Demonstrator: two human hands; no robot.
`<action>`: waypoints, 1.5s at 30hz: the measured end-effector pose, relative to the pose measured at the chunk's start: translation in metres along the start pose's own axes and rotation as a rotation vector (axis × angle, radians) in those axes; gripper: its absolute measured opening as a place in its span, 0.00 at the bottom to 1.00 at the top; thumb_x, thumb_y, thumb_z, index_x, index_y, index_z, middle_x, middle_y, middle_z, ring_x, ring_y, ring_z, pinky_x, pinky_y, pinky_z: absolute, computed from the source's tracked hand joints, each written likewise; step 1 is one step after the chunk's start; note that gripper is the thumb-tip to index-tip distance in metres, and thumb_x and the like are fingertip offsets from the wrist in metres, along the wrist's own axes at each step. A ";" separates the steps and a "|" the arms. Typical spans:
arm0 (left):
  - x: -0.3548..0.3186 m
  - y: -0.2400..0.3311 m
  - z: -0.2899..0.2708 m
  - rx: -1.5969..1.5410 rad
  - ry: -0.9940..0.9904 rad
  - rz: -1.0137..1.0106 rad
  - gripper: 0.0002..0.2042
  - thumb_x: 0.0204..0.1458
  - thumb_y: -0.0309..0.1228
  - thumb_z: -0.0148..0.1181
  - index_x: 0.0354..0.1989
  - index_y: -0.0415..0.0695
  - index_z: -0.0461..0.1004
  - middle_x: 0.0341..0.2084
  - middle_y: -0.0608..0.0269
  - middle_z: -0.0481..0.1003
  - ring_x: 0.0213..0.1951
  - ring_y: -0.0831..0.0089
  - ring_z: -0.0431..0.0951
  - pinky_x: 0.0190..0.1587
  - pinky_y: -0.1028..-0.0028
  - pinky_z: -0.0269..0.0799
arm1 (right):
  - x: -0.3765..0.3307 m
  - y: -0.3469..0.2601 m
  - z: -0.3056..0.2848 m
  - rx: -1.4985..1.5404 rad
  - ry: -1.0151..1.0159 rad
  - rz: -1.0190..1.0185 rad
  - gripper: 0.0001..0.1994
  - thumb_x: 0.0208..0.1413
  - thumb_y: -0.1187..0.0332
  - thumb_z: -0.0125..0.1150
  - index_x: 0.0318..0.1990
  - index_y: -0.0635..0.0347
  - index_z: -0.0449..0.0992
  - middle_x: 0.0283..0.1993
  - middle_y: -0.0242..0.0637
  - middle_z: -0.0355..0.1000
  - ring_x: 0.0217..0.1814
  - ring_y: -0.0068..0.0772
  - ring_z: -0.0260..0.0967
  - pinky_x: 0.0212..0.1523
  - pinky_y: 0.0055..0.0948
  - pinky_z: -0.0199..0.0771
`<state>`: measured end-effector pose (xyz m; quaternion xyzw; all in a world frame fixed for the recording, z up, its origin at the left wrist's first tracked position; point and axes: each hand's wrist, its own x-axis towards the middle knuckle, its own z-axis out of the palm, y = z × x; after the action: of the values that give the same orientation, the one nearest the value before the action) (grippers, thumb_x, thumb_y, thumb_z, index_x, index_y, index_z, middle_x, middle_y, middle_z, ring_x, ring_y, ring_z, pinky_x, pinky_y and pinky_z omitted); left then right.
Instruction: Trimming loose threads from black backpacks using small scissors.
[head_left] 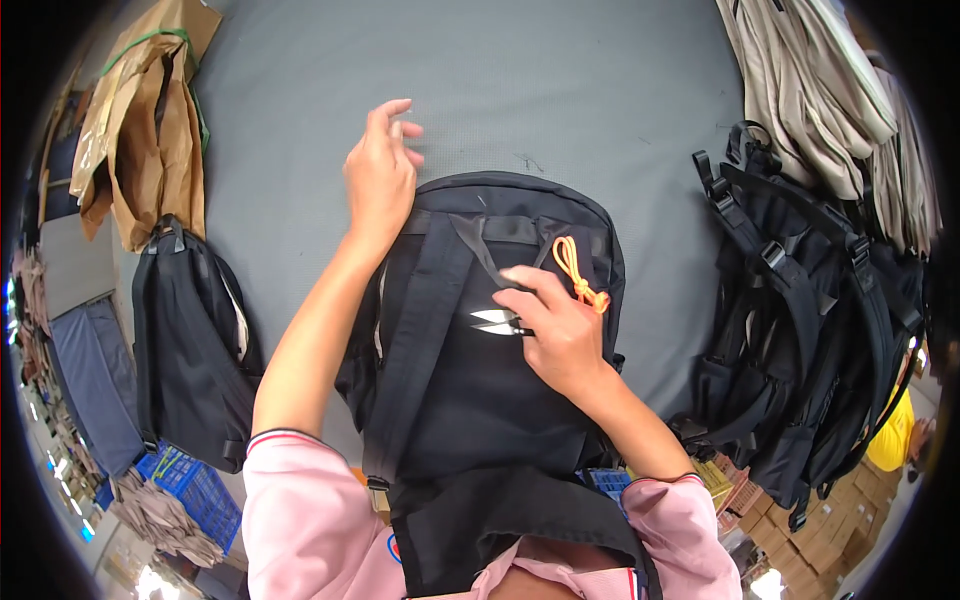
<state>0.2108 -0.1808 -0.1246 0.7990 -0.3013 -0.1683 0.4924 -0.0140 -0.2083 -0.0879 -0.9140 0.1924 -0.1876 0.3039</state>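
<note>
A black backpack [490, 400] lies in front of me on the grey table, its strap side up and its top pointing away. My right hand [560, 335] is over its upper middle, closed around small thread snips [497, 322]. The two blades stick out to the left, slightly apart. An orange cord [568, 262], knotted into a loop, hangs at that hand, beyond the knuckles. Past the bag's upper left corner is my left hand [382, 165], raised over the table. Its fingers are bent but apart, and nothing shows between them.
Several black backpacks [790, 300] are piled at the right, below a stack of beige fabric pieces [815, 90]. At the left are another black backpack [185, 340] and a brown paper bag [140, 130]. Loose dark threads [528, 163] lie on the grey tabletop [480, 80].
</note>
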 end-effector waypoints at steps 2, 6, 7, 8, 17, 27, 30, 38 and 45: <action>-0.009 0.001 -0.002 0.011 0.006 0.111 0.12 0.54 0.22 0.46 0.46 0.44 0.70 0.33 0.55 0.75 0.31 0.62 0.78 0.34 0.68 0.72 | 0.003 0.004 -0.011 0.040 0.089 0.042 0.18 0.32 0.84 0.57 0.36 0.57 0.76 0.48 0.34 0.71 0.31 0.32 0.74 0.28 0.25 0.73; -0.024 0.005 -0.019 0.218 -0.058 0.551 0.14 0.50 0.24 0.54 0.46 0.43 0.70 0.47 0.54 0.70 0.47 0.61 0.72 0.45 0.65 0.69 | 0.012 0.024 -0.042 -0.010 0.258 0.252 0.15 0.40 0.84 0.59 0.38 0.60 0.75 0.42 0.40 0.73 0.34 0.31 0.75 0.29 0.26 0.74; -0.027 0.013 -0.020 0.194 -0.020 0.586 0.15 0.48 0.27 0.58 0.46 0.42 0.70 0.50 0.55 0.68 0.50 0.59 0.70 0.48 0.64 0.68 | 0.007 0.038 -0.050 -0.005 0.275 0.362 0.13 0.44 0.83 0.59 0.38 0.62 0.74 0.39 0.41 0.74 0.34 0.31 0.75 0.29 0.26 0.74; -0.034 0.026 -0.019 0.166 -0.075 0.633 0.22 0.41 0.35 0.65 0.47 0.42 0.70 0.51 0.56 0.68 0.52 0.59 0.69 0.51 0.60 0.65 | -0.002 0.061 -0.048 0.022 0.315 0.341 0.07 0.50 0.76 0.61 0.38 0.61 0.74 0.29 0.35 0.73 0.27 0.24 0.72 0.24 0.21 0.69; 0.009 0.044 0.025 -0.031 -0.687 -0.084 0.12 0.49 0.38 0.61 0.32 0.40 0.78 0.27 0.66 0.77 0.30 0.77 0.74 0.43 0.75 0.68 | 0.003 0.049 -0.030 1.072 0.030 0.986 0.10 0.51 0.68 0.63 0.37 0.64 0.72 0.24 0.22 0.65 0.22 0.10 0.58 0.19 0.13 0.55; 0.023 0.015 0.054 -0.292 -0.654 -0.454 0.13 0.52 0.38 0.60 0.26 0.39 0.73 0.21 0.62 0.76 0.20 0.83 0.70 0.30 0.82 0.66 | -0.029 0.029 -0.019 0.291 -0.135 0.672 0.17 0.51 0.67 0.62 0.22 0.65 0.60 0.13 0.43 0.57 0.14 0.36 0.49 0.18 0.31 0.55; 0.022 0.018 0.051 -0.251 -0.643 -0.467 0.12 0.52 0.37 0.60 0.26 0.39 0.73 0.21 0.63 0.76 0.20 0.82 0.70 0.28 0.82 0.66 | -0.036 0.028 -0.016 0.306 -0.123 0.656 0.17 0.52 0.67 0.61 0.22 0.65 0.59 0.13 0.43 0.57 0.13 0.36 0.48 0.18 0.31 0.54; 0.016 0.031 0.043 -0.320 -0.647 -0.484 0.11 0.51 0.35 0.61 0.25 0.38 0.74 0.19 0.62 0.76 0.20 0.81 0.72 0.29 0.80 0.68 | -0.049 0.029 -0.017 0.342 -0.119 0.710 0.17 0.52 0.67 0.62 0.22 0.65 0.59 0.13 0.39 0.54 0.15 0.27 0.46 0.17 0.30 0.52; 0.019 0.002 0.024 -0.275 -0.394 -0.216 0.20 0.46 0.35 0.65 0.45 0.37 0.72 0.40 0.52 0.75 0.41 0.69 0.75 0.46 0.72 0.69 | -0.037 0.030 -0.026 0.496 -0.012 0.675 0.15 0.48 0.68 0.64 0.26 0.66 0.63 0.21 0.37 0.60 0.21 0.20 0.49 0.23 0.24 0.56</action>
<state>0.2110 -0.2109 -0.1330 0.7040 -0.2787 -0.4116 0.5073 -0.0649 -0.2259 -0.0963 -0.7000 0.4283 -0.1127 0.5602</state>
